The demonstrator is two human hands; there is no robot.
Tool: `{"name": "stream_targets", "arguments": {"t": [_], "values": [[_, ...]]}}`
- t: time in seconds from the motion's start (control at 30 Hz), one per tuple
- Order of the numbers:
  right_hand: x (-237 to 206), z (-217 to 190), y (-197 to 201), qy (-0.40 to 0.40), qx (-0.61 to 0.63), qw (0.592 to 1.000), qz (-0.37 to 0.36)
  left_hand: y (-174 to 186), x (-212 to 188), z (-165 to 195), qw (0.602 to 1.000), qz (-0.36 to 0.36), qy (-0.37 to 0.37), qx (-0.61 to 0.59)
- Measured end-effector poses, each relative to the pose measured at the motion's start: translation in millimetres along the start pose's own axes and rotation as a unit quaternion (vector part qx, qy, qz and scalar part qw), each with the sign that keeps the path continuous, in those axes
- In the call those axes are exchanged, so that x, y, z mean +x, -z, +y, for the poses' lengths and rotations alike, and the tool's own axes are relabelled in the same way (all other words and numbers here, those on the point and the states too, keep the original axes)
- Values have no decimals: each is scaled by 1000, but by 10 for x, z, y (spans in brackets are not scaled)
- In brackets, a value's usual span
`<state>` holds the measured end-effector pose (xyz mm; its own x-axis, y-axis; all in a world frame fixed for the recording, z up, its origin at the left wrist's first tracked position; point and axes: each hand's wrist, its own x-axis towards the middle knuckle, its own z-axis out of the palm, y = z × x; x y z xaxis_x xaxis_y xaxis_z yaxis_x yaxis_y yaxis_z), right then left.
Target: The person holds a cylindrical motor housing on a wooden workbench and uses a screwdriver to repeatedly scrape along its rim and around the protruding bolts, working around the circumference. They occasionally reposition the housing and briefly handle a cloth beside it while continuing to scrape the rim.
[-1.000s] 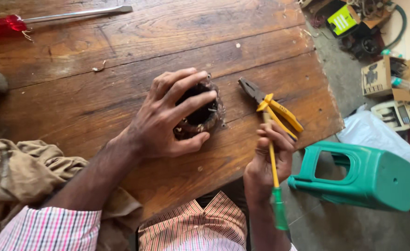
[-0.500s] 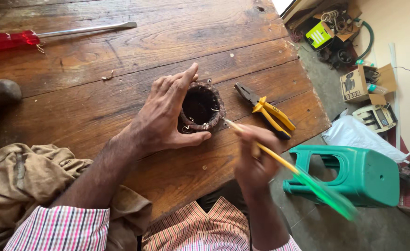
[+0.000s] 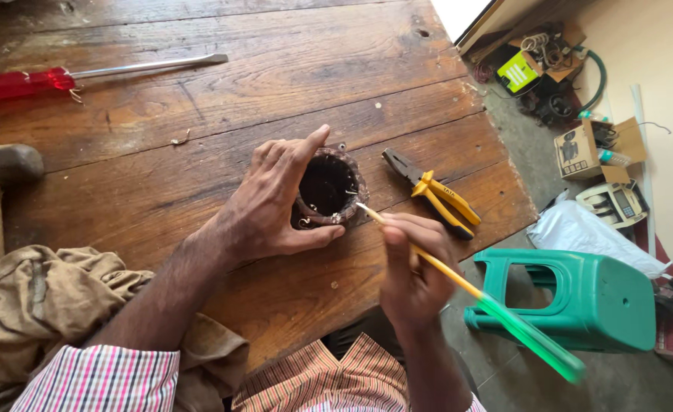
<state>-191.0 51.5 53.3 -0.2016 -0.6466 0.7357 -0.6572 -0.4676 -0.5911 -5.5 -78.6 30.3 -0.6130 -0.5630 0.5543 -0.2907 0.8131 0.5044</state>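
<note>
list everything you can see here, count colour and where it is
round metal part: 1, dark brown, hollow, middle of the table, gripped by the left hand
thin tool: 1, yellow shaft with green handle, in the right hand, tip at the round part's rim
pliers: 1, yellow and black handles, on the table right of the round part
screwdriver: 1, red handle, steel shaft, far left of the table
table: 1, brown wooden planks
cloth: 1, tan, near left edge
stool: 1, green plastic, on the floor at right
cardboard boxes: several, brown, floor at upper right
white bag: 1, floor by the stool
left hand: 1, around the round part
right hand: 1, holding the thin tool
</note>
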Motion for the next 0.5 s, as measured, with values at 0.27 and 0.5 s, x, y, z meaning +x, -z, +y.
{"name": "stream_targets", "arguments": {"t": [0.27,0.5], "values": [[15,72,59,-121,61,991,13,-20,20,-32,1000,-5,-3,-3],[62,49,-1,-47,39,997,-57,-19,25,-20,1000,-6,-3,-4]]}}
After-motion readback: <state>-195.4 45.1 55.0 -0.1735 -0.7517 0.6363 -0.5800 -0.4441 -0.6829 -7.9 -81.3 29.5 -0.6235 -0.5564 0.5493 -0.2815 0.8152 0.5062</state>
